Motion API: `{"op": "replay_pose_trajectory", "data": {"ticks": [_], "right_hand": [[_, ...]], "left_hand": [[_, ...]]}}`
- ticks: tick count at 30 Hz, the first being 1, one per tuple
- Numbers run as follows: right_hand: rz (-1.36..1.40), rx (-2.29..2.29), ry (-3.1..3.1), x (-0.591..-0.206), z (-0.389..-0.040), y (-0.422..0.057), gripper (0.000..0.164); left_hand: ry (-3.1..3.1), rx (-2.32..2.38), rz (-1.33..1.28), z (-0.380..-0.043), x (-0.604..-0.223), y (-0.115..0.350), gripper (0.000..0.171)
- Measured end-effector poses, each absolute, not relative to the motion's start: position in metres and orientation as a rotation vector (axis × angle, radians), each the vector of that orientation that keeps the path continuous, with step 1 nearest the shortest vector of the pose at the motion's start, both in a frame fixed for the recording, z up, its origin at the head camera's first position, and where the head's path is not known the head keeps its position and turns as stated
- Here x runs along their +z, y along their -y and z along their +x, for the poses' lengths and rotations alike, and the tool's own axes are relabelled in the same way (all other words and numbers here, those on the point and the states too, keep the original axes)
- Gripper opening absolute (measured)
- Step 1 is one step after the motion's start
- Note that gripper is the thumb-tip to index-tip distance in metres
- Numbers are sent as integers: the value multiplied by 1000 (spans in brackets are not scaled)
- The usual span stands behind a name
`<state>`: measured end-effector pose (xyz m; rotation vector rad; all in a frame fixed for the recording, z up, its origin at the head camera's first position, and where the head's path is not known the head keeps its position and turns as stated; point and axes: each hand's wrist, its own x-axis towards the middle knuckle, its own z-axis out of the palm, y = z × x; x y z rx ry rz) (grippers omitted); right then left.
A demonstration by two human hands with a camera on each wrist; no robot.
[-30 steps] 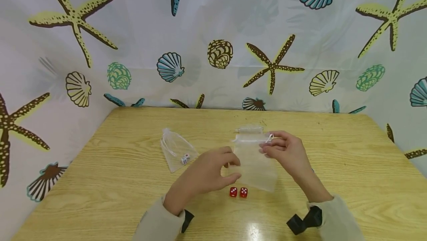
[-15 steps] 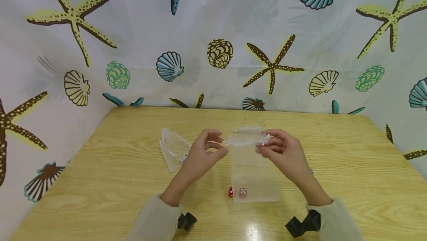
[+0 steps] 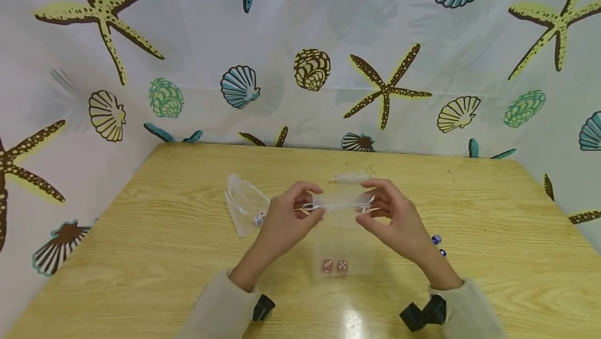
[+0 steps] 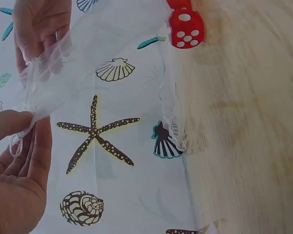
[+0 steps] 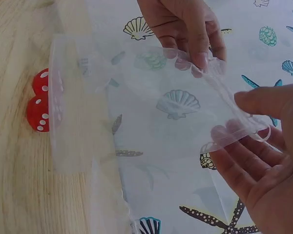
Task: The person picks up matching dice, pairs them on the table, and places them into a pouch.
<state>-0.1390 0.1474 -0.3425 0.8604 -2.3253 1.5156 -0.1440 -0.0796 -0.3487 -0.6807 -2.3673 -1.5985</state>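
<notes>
A sheer white drawstring pouch [image 3: 343, 234] hangs between my two hands, its gathered top uppermost. My left hand [image 3: 293, 219] pinches one top corner between thumb and fingers, and my right hand [image 3: 392, 219] pinches the other. White cord loops stick out at both corners, as the right wrist view shows along the pouch's mouth [image 5: 227, 97]. Two red dice [image 3: 335, 266] show through the lower part of the sheer fabric in the head view. From the left wrist camera, a red die [image 4: 186, 29] lies on the wood beyond the pouch.
At the left lies another sheer pouch [image 3: 241, 203] with white dice [image 3: 260, 218] in it. Blue dice [image 3: 436, 239] sit beside my right wrist. Behind the hands is a further folded sheer pouch [image 3: 351, 178]. A shell-print cloth [image 3: 281, 109] rises at the wooden table's [image 3: 178, 255] back edge.
My left hand has moved up from beside the pouch and taken its left top corner. The pouch now hangs straight, stretched between both hands, its lower part overlapping the red dice.
</notes>
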Motion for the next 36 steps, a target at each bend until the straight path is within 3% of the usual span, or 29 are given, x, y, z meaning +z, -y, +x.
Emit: {"op": "replay_pose_trajectory", "data": {"ticks": [4,16,22,29,36], "right_hand": [[914,1478,2331,-340,-140,-150,47],[1010,1370,2343,-333,-138,-158,15],[790,1331,2375,-332,-136,-158,30],[744,1290,2351,-332,-133,-157,9],[774,1140,2363,-330,-132,-155,24]], "left_hand": [[2336,-1335,-768,-142,-346,78,28],[2153,-715,-1050,-131,-331,77,29],[2088,-536,-1120,-124,-327,73,32],[2094,-520,-1138,-123,-330,71,35],[2156,-577,-1089,-123,-327,71,37]]}}
